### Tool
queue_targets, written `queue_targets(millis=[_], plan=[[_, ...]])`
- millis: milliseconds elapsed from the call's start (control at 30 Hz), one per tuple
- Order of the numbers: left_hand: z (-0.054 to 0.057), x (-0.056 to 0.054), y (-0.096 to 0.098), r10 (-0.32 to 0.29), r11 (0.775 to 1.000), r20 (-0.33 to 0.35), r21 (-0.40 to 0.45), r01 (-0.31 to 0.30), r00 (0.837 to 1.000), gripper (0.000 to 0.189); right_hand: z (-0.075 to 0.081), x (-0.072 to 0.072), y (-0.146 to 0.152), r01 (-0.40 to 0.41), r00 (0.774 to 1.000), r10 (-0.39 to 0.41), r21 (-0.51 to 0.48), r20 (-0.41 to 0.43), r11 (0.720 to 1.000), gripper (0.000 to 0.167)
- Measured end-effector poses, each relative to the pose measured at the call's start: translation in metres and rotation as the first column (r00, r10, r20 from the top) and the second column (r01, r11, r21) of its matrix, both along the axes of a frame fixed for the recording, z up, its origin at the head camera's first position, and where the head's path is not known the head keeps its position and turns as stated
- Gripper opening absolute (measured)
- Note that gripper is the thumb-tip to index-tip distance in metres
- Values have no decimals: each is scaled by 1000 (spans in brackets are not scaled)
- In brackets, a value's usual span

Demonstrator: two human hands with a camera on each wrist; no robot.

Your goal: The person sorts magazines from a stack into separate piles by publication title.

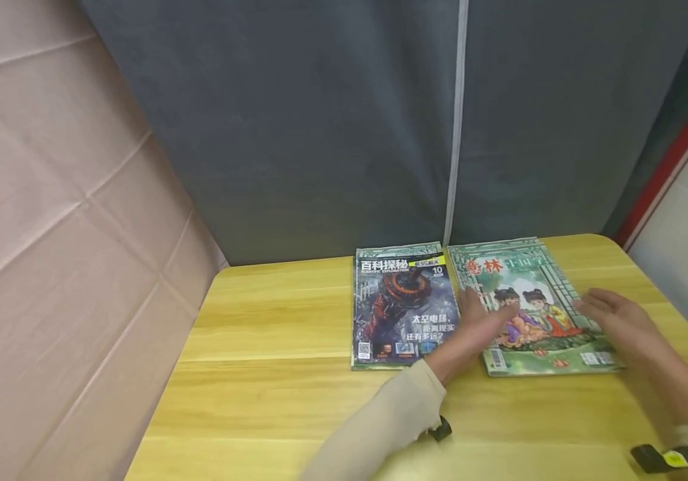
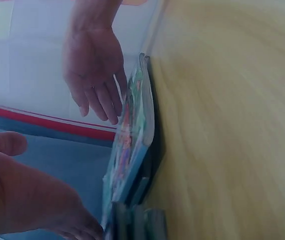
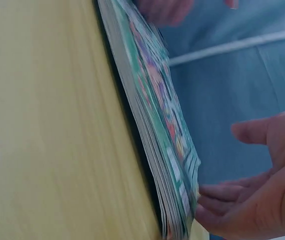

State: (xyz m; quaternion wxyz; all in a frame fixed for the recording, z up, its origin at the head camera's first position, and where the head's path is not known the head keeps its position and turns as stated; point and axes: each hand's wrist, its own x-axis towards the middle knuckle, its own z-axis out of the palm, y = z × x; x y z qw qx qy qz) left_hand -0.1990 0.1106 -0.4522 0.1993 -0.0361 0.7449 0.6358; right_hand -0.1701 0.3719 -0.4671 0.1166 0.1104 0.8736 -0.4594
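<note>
A green magazine (image 1: 545, 347) with two cartoon children on its cover lies on top of a stack at the right of the table. My left hand (image 1: 481, 322) is at the stack's left side, fingers extended and thumb reaching over the cover. On the opposite side, my right hand (image 1: 623, 324) has its straight fingers by the right edge; the right wrist view shows those fingertips close against the magazine edges (image 3: 145, 125). To the left lies a dark science magazine (image 1: 401, 304), on top of another green-covered one.
The wooden table (image 1: 260, 374) extends left and forward of the stacks. A grey curtain (image 1: 296, 133) hangs behind it, with a white seam. Pinkish fabric (image 1: 67, 267) covers the left side; a red strip (image 1: 680, 153) edges the right wall.
</note>
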Motion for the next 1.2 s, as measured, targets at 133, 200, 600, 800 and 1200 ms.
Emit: queue_targets(millis=[133, 200, 600, 800, 1200], plan=[[10, 2, -21, -63, 998, -75, 6, 64, 995, 102, 3, 1, -24, 13, 994, -11, 20, -107, 1000, 93], [14, -1, -34, -87, 996, -126, 16, 90, 988, 100, 6, 0, -40, 17, 991, -13, 29, -136, 999, 93], [9, -23, -117, -158, 970, -289, -225, 94, 944, 99, 7, -8, -132, -159, 958, 145, -38, -249, 987, 85], [2, -34, -161, -224, 882, -367, -471, 27, 903, 110, 5, -15, -159, -179, 958, 147, -112, -247, 977, 90], [-16, -33, -223, -270, 761, -298, -648, 13, 915, 122, -4, -24, -190, -247, 944, 237, -15, -228, 969, 111]])
